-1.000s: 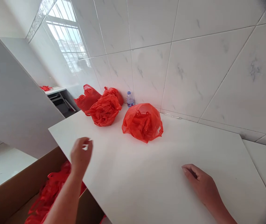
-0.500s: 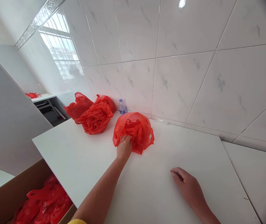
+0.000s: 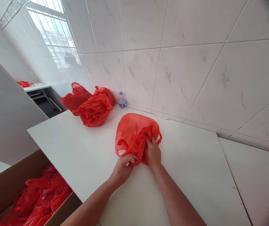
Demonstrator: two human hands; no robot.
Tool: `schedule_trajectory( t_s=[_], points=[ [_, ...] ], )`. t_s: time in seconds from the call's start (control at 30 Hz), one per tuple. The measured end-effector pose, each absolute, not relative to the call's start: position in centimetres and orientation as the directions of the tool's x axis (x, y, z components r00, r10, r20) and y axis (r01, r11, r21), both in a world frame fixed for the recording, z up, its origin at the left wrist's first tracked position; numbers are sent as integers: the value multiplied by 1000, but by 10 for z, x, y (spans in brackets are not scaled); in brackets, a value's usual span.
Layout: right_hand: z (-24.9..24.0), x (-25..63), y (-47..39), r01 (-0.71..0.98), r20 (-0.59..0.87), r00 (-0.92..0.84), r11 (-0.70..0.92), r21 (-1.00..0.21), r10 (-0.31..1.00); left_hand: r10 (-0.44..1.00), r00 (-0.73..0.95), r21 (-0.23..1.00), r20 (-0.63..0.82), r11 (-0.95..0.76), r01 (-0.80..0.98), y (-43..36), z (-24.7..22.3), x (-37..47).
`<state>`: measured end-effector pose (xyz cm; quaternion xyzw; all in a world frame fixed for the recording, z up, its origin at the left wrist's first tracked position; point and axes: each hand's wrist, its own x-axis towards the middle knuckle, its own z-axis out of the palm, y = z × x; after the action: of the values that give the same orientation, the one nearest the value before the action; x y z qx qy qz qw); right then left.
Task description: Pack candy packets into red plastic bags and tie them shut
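A red plastic bag [image 3: 134, 128] lies on the white table [image 3: 191, 169] in front of me, its mouth and loop handles turned toward me. My left hand [image 3: 123, 168] pinches the near edge of the bag at its lower left. At the bag's right side, my right hand [image 3: 152, 153] has its fingers closed on the bunched film, the fingertips partly tucked into the folds. What is inside the bag, if anything, I cannot make out.
Several bunched red bags [image 3: 95, 110] sit at the table's back left, beside a small clear bottle [image 3: 122, 101] against the tiled wall [image 3: 141, 75]. Below the left edge stands a cardboard box [image 3: 9, 175] with more red bags [image 3: 42, 194].
My right hand has come from the bare table at the right onto the bag and gripped it. My left hand has shifted to the bag's near edge. The bag looks more spread out.
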<state>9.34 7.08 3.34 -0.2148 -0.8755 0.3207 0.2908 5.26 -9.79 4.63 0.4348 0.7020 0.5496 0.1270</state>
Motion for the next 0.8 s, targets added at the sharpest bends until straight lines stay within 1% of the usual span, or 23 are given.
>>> schedule_trajectory(
  t_s=[0.03, 0.07, 0.13, 0.2, 0.23, 0.27, 0.3, 0.33, 0.37, 0.4, 0.43, 0.47, 0.5, 0.57, 0.63, 0.7, 0.73, 0.77, 0.8],
  points=[
    [32, 89, 73, 201, 366, -743, 708, -677, 560, 771, -602, 949, 209, -12, 314, -106, 50, 56],
    [30, 86, 75, 207, 361, -750, 715, -667, 554, 796, -591, 986, 127, -36, 163, -114, 55, 59],
    [28, 82, 77, 217, 345, -766, 723, -656, 542, 861, -508, 996, 8, -54, -76, -129, 66, 64],
    [27, 81, 77, 218, 333, -766, 709, -671, 551, 914, -403, 980, -54, -28, -197, -137, 74, 69],
    [28, 81, 77, 198, 350, -753, 699, -687, 557, 927, -366, 979, -75, -1, -204, -138, 76, 70],
    [29, 83, 78, 163, 386, -731, 694, -701, 562, 929, -361, 987, -86, 29, -161, -136, 76, 72],
    [30, 87, 79, 125, 435, -698, 694, -709, 569, 919, -385, 996, -82, 64, -59, -133, 75, 73],
    [33, 93, 81, 95, 480, -656, 694, -713, 583, 903, -427, 990, -52, 102, 94, -129, 73, 73],
    [36, 102, 84, 76, 506, -617, 686, -723, 602, 887, -462, 952, 5, 138, 274, -124, 70, 73],
    [40, 114, 87, 69, 500, -598, 662, -747, 626, 878, -473, 880, 79, 161, 446, -120, 67, 73],
    [43, 128, 90, 69, 459, -600, 614, -787, 655, 877, -457, 798, 150, 166, 579, -115, 65, 74],
    [47, 143, 92, 71, 388, -622, 542, -837, 680, 882, -427, 737, 197, 154, 658, -111, 64, 74],
    [51, 160, 93, 73, 299, -654, 452, -889, 695, 892, -395, 717, 218, 129, 685, -108, 64, 75],
    [58, 192, 90, 73, 119, -732, 250, -965, 671, 918, -339, 762, 204, 69, 644, -102, 70, 78],
    [62, 219, 82, 48, 13, -819, 90, -995, 574, 949, -264, 826, 169, 9, 564, -95, 78, 82],
    [60, 239, 75, 47, -26, -891, 34, -998, 453, 966, -206, 864, 155, -31, 502, -86, 83, 85],
    [57, 246, 73, 66, -41, -907, 46, -997, 420, 963, -222, 872, 156, -29, 488, -82, 84, 84],
    [52, 252, 74, 96, -56, -903, 74, -993, 426, 948, -272, 869, 163, -7, 495, -78, 82, 81],
    [47, 257, 77, 131, -65, -878, 107, -985, 475, 922, -346, 849, 172, 39, 526, -75, 80, 76]
  ],
)
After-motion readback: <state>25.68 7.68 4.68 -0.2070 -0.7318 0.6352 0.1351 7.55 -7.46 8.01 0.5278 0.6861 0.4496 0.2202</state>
